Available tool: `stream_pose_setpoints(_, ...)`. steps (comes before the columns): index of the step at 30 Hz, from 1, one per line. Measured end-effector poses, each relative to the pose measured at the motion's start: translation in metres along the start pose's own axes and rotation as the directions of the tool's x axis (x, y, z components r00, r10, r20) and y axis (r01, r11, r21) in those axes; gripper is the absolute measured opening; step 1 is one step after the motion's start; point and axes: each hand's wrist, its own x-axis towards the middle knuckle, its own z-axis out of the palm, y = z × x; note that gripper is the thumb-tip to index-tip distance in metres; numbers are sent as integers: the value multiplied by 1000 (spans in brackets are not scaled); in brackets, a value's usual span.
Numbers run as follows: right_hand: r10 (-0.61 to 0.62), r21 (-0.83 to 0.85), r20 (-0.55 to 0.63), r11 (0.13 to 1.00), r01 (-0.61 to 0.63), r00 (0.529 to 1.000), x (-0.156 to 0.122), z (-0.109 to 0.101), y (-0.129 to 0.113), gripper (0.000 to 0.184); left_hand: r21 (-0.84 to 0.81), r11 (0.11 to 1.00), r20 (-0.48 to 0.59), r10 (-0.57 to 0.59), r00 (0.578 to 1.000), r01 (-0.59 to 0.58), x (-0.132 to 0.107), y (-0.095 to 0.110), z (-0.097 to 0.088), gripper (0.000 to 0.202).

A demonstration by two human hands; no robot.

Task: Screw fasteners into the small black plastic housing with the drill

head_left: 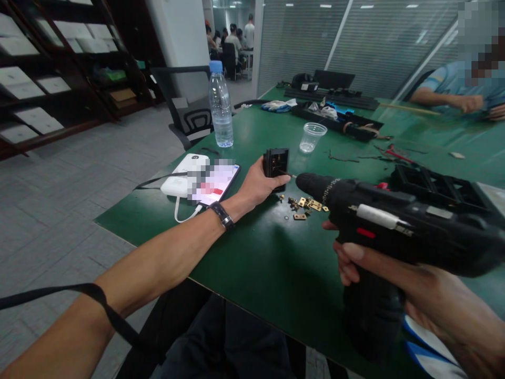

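The left hand (258, 187) was closed around a small black square plastic socket block (275, 163), held upright on the green surface (256, 263). The right hand (355, 260) gripped a black cordless drill (394, 221), its bit touching the block's face. Small brass parts (305, 204) lay just beside the block.

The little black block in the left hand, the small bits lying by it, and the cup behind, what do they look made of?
The black block looks like moulded plastic: matt, with square recesses. The small bits look like brass or brass-plated metal: yellowish and shiny, in flat stamped shapes. The cup looks like thin clear plastic, since the green table shows through it.
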Motion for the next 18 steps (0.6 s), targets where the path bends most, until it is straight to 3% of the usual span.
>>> stream_pose_setpoints(3,145,345,106,923,-173,984,-6,9,5,34,-1,1000,9,6,1000,-6,1,-1,0,49)
stream_pose_setpoints(5,188,444,113,869,-219,976,-8,14,7,30,-17,1000,20,11,1000,-11,2,-2,0,48)
stream_pose_setpoints(15,194,686,192,675,-273,962,-1,24,10,22,71,997,54,9,998,-13,2,1,-5,45)
stream_pose_setpoints(18,209,705,171,657,-268,963,-2,27,11,24,98,995,71,17,997,-24,2,1,-7,44)
